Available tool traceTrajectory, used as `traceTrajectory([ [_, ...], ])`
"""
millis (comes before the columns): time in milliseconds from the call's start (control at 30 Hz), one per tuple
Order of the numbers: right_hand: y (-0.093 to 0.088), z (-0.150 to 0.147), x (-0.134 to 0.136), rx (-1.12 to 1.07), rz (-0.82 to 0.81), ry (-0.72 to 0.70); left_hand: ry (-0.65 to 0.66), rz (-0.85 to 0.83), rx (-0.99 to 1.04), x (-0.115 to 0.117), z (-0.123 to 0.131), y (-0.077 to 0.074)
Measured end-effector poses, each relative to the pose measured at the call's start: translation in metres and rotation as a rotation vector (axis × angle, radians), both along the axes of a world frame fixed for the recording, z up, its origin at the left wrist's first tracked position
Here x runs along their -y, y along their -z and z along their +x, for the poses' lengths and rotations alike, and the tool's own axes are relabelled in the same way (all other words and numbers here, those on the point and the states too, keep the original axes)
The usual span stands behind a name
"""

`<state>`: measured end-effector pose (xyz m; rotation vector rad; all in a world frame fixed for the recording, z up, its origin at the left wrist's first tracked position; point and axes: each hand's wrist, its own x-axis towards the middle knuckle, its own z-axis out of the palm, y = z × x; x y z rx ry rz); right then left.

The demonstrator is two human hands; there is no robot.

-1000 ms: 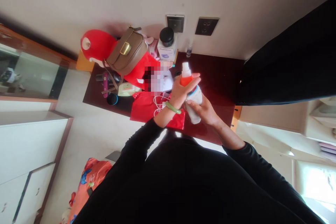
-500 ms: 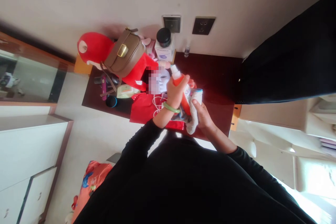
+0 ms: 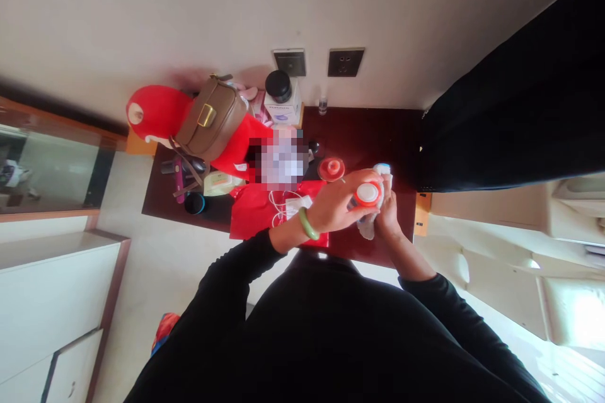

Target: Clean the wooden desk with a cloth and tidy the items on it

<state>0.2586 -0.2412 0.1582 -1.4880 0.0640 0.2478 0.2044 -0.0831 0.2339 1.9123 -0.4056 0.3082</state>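
Note:
My left hand, with a green bangle on its wrist, is wrapped round an orange bottle. The bottle's white cap faces up toward me. Close against it on the right, my right hand grips a pale grey-white cloth. A white piece with a blue rim, which looks like a container, pokes out above the right fingers. Both hands are over the dark red tabletop. The bottle hides part of the cloth and the right fingers.
Left of my hands lie a red bag with white cords and a red plush toy under a brown handbag. A small red dish sits just beyond my left hand. A white box carries a black jar. Dark curtain hangs at right.
Both hands have moved right and slightly down. The orange bottle has turned so its cap points at me. The red dish beyond my left hand has come into plain view.

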Motion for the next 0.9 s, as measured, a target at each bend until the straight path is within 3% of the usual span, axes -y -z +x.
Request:
traceTrajectory([
  [100,0.000,0.009,0.014,0.022,-0.251,0.110,-0.096,-0.025,0.076,-0.007,0.038,0.004],
  [200,0.014,0.019,0.030,0.116,-0.484,0.070,-0.309,-0.046,-0.011,-0.031,0.110,0.027],
  [333,0.069,0.027,0.048,0.157,-0.813,0.008,-0.556,0.030,-0.140,-0.059,0.211,0.080],
  [433,0.120,0.021,0.057,0.172,-0.955,-0.065,-0.666,0.137,-0.274,-0.063,0.255,0.113],
  [533,0.157,0.009,0.063,0.272,-0.977,-0.098,-0.717,0.202,-0.392,-0.057,0.276,0.132],
  [600,0.170,0.001,0.066,0.347,-0.975,-0.078,-0.735,0.215,-0.438,-0.052,0.287,0.140],
  [767,0.170,-0.011,0.069,0.442,-0.977,-0.115,-0.759,0.238,-0.453,-0.046,0.307,0.151],
  [900,0.163,-0.018,0.071,0.565,-1.040,-0.185,-0.764,0.264,-0.461,-0.045,0.307,0.154],
])
